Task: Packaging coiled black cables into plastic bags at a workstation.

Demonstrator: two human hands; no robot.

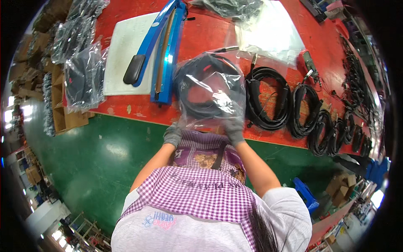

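Observation:
A clear plastic bag [197,122] with a coiled black cable [189,107] inside lies at the near edge of the red table, in front of me. My left hand [173,134], in a grey glove, is closed on the bag's near left corner. At the near right corner, my right hand [233,129], gloved in grey too, grips the same bag; its fingertips are partly hidden by the shiny film. Left of the bag stands a blue hand-lever bag sealer [166,63], its arm raised and its black handle [134,69] toward me.
Under the sealer's left side lies a white board [119,54]. Bagged cables [83,77] are stacked at the left by cardboard boxes [71,119]. Coiled black cables [268,122] line the table's right edge. Clear empty bags [273,33] lie at the back, near a grey-and-red handheld device [308,63].

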